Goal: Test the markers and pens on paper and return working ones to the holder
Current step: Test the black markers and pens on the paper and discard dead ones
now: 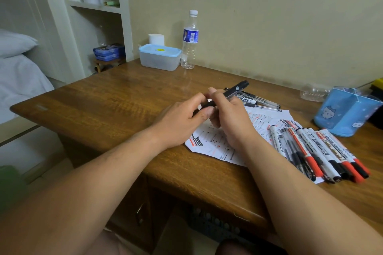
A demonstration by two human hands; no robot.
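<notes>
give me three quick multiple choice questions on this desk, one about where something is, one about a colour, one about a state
1. Where on the desk does the pen holder stand? A) far right B) far left C) the middle
2. What colour is the lid of the plastic box? A) red B) light blue C) black
3. What is happening with the black marker? A) lying loose B) held in both hands C) standing in the pen holder

Answers: 1 A, it stands at the desk's right edge. 2 B, the lid is pale blue over a clear body. 3 B, the left hand and right hand both grip it.
</notes>
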